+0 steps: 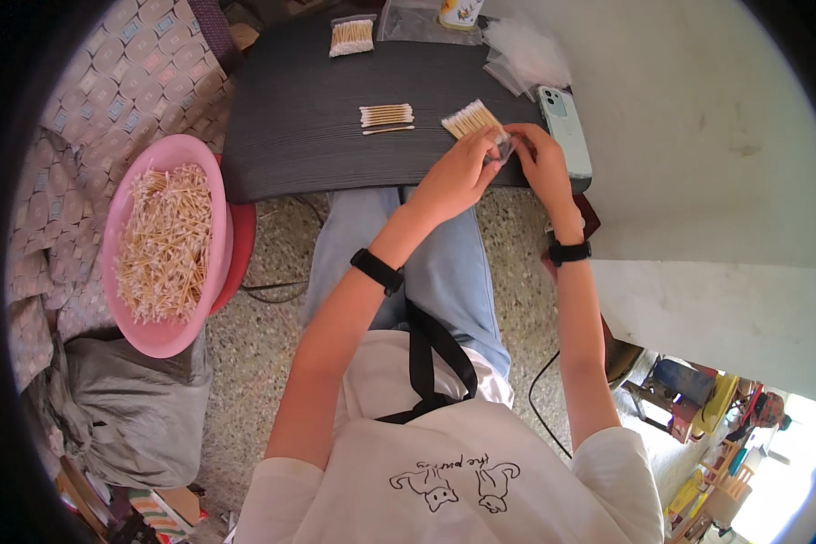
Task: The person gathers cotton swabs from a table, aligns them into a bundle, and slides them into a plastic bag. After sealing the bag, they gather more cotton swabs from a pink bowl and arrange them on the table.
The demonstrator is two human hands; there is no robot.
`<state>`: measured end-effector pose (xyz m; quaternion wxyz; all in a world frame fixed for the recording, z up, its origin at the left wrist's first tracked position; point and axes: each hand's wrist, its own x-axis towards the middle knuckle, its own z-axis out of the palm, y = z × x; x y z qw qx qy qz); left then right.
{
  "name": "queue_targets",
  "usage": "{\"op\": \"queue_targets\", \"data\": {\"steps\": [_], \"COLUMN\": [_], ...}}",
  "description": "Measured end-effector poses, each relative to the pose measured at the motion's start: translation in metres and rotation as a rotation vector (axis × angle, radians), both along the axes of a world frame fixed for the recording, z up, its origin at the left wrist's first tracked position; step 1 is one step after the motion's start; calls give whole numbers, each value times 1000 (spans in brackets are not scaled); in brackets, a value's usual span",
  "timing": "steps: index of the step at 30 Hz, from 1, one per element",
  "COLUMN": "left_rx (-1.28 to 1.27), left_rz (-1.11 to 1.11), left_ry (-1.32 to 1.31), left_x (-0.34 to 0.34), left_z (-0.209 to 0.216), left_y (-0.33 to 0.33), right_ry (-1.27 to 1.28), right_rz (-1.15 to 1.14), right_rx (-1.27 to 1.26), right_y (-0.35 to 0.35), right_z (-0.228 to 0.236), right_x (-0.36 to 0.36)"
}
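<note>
Pink basin: heaped with loose cotton swabs.
Swab stack: on the table, one swab just apart.
Swab bundle: fanned beside the hands; best kept squared so no tip snags.
Left hand: grip seems pinched on clear plastic; light pressure should suit it.
Right hand: fingertips at the plastic; cannot tell whether its grip is closed.
Hidden: the bundle's lower end, the plastic's opening, behind fingers.

The left forearm slants inward; the right forearm rises straighter. The left hand and right hand nearly meet, fingers bent.
</note>
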<state>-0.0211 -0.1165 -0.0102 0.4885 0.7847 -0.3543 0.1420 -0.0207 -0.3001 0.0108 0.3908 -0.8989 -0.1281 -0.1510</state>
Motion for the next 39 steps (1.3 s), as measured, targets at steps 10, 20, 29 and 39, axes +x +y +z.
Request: {"op": "queue_targets", "data": {"steps": [10,20,29,39], "left_rx": [281,290,192,318], "left_rz": [358,279,299,331], "left_ry": [-141,-15,63,-153], "left_x": [26,47,51,46], "left_z": [15,-3,-5,5], "left_y": [117,127,132,124], "right_ry": [-161,-242,-226,-275], "right_rz": [109,201,217,183], "right_rx": [-152,-300,-238,-288], "right_y": [76,124,127,131], "right_z": [35,-14,-8,-10], "right_x": [-6,55,54,52]}}
